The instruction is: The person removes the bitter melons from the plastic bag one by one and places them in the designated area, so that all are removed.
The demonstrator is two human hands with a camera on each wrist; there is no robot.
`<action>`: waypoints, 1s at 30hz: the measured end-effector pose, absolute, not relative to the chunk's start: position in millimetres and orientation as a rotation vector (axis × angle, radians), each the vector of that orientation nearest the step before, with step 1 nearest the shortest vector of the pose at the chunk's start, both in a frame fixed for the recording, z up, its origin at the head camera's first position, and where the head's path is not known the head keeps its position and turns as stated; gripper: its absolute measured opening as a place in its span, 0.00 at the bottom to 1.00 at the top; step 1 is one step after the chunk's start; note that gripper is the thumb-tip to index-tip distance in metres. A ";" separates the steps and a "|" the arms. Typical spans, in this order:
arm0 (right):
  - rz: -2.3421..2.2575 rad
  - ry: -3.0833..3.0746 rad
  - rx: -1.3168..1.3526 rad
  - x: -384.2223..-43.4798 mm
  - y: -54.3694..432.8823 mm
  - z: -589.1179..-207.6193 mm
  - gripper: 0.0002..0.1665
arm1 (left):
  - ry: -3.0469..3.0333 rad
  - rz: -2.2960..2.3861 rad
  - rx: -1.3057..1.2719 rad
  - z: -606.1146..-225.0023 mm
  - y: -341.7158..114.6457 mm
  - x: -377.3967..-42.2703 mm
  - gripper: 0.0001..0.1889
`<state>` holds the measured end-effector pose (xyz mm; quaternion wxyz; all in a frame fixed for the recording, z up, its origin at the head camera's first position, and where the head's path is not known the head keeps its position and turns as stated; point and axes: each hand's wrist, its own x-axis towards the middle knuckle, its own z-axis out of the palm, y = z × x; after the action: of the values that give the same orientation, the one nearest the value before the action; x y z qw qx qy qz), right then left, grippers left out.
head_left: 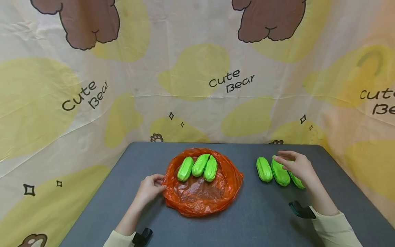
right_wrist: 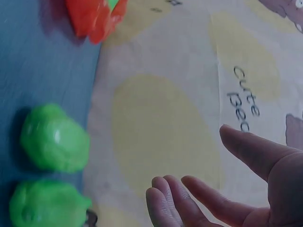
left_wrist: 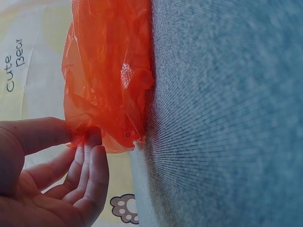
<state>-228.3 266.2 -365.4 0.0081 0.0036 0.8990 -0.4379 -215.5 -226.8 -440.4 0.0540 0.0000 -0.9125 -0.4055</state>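
Note:
A red-orange plastic bag (head_left: 202, 207) lies spread open on the table, its rim rolled into a ring. Three bright green, ribbed, elongated vegetables (head_left: 200, 165) lie side by side inside it. My left hand (head_left: 149, 189) pinches the bag's left edge between thumb and fingers, which the left wrist view shows close up. My right hand (head_left: 297, 167) is above three more green vegetables (head_left: 264, 169) to the right of the bag, partly covering the rightmost ones. In the right wrist view its fingers (right_wrist: 208, 201) and thumb are apart, holding nothing, clear of the green vegetables (right_wrist: 57, 139).
The grey table (head_left: 148, 154) runs back to a cloth backdrop (head_left: 191, 75) printed with bears and lettering. A dark strap (head_left: 302, 210) sits on the right wrist and another dark strap (head_left: 143, 237) on the left.

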 end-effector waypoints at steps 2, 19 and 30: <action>-1.393 2.798 -0.015 -230.5 257.8 -364.6 0.46 | -2.768 -1.237 -0.005 -440.0 -226.7 -214.6 0.15; -1.483 2.736 -0.144 -249.0 198.6 -365.3 0.41 | -2.770 -1.249 -0.004 -440.4 -226.8 -210.9 0.15; -1.543 2.665 -0.187 -262.7 165.2 -378.8 0.34 | -2.756 -1.263 -0.002 -442.1 -224.7 -210.6 0.16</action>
<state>-262.7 165.2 -378.8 0.0282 -0.0607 0.8634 -0.5000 -210.6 -224.7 -442.1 0.0547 -0.0006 -0.9077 -0.4161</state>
